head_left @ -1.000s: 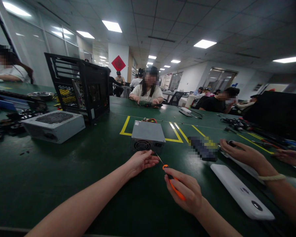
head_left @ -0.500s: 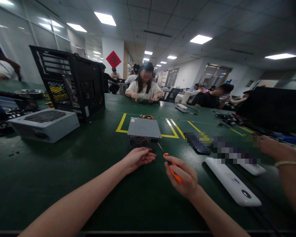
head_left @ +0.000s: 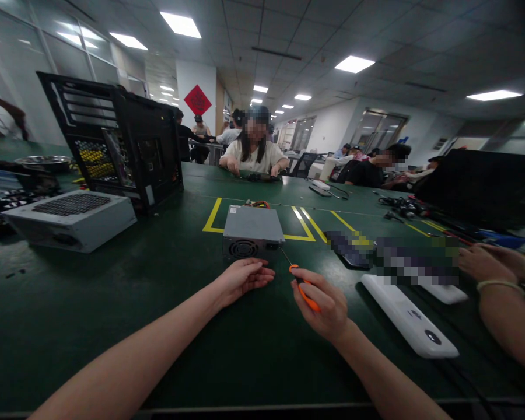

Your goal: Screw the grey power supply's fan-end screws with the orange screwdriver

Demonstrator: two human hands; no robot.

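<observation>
A grey computer power supply (head_left: 254, 224) rests on the green table in front of me, its fan grille facing my side and a bundle of coloured wires behind it. My right hand (head_left: 321, 300) is closed around the orange-and-black handle of a screwdriver (head_left: 308, 297). The thin shaft points up and left, its tip by the power supply's near right corner; whether it touches, I cannot tell. Just before the power supply's front face, my left hand (head_left: 245, 281) lies palm inward with fingers loosely extended, holding nothing I can see.
On the left stand a second power supply (head_left: 70, 219) and a black computer case (head_left: 118, 146). At right lie a dark phone (head_left: 349, 249) and a white elongated device (head_left: 409, 315). A co-worker's hands (head_left: 492, 265) are at the right edge. Another person (head_left: 254, 149) sits opposite.
The whole view has shifted slightly. Both my hands keep nearly the same place by the power supply. At the right, the co-worker's second hand has come into view.
</observation>
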